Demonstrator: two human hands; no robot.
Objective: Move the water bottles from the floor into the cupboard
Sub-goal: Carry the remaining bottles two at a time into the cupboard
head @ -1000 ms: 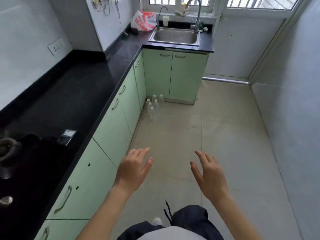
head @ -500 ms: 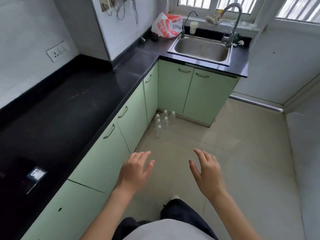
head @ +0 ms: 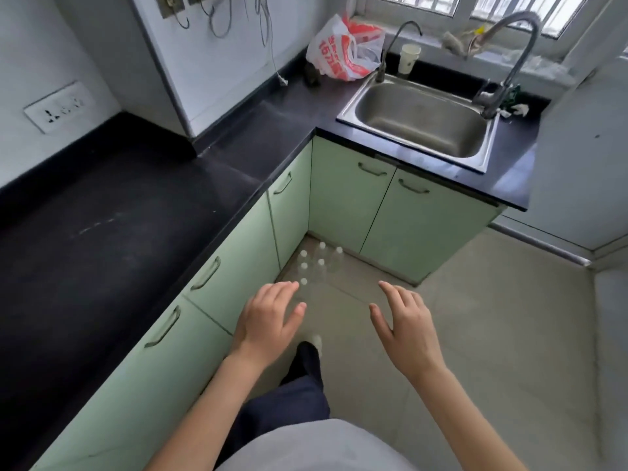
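Several clear water bottles (head: 317, 263) with white caps stand upright on the floor, in the corner where the two runs of pale green cupboards meet. The cupboard doors under the sink (head: 350, 202) and along the left run (head: 238, 253) are all closed. My left hand (head: 270, 321) hovers palm down with fingers spread, just short of the nearest bottle and holding nothing. My right hand (head: 406, 326) hovers beside it, also open and empty, to the right of the bottles.
A black countertop (head: 119, 215) runs along the left and bends round to a steel sink (head: 419, 122) with a tall tap (head: 509, 59). A red and white plastic bag (head: 343, 47) and a paper cup (head: 407, 59) sit behind the sink. Tiled floor (head: 492, 317) stretches right.
I have walked forward, so the corner, sink and bottles are much nearer and larger. Both hands stayed open and raised in front of me, now close to the bottles.
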